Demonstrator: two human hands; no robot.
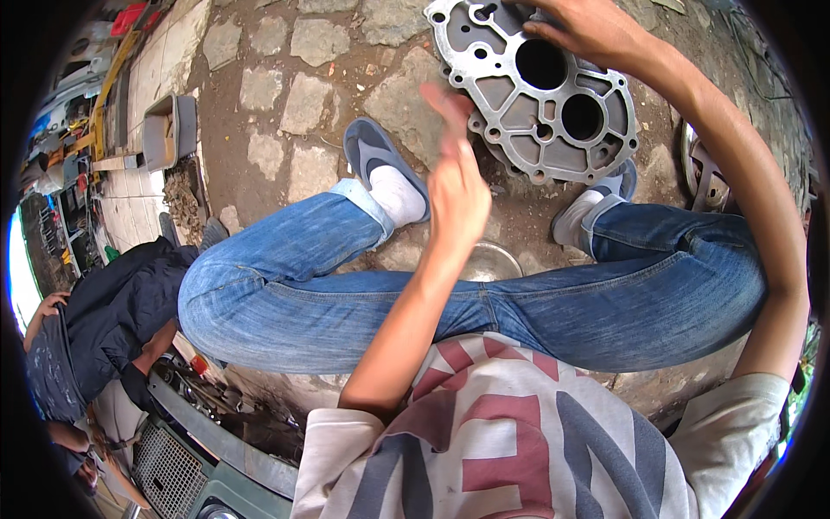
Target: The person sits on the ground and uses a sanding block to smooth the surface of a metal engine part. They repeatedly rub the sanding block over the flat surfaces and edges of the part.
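Note:
A grey cast-metal gearbox housing (519,115), with two large round bores and ribbed pockets, stands tilted on the ground between my feet. My right hand (584,30) grips its far edge, thumb on the near face and some fingertips out of view. Beside the housing's left edge, my left hand (461,195) is closed around a small reddish-brown piece (448,108). Motion blurs that piece, and I cannot tell whether it is cloth or sandpaper, nor whether it touches the metal.
Stone paving set in dirt (316,41) lies ahead. A grey rectangular tub (169,131) stands at the left, near shelves of tools and parts. A round metal part (705,169) lies at the right, and a shiny bowl-like rim (491,261) shows below my legs. Another person (112,320) bends at lower left beside a vehicle grille (170,467).

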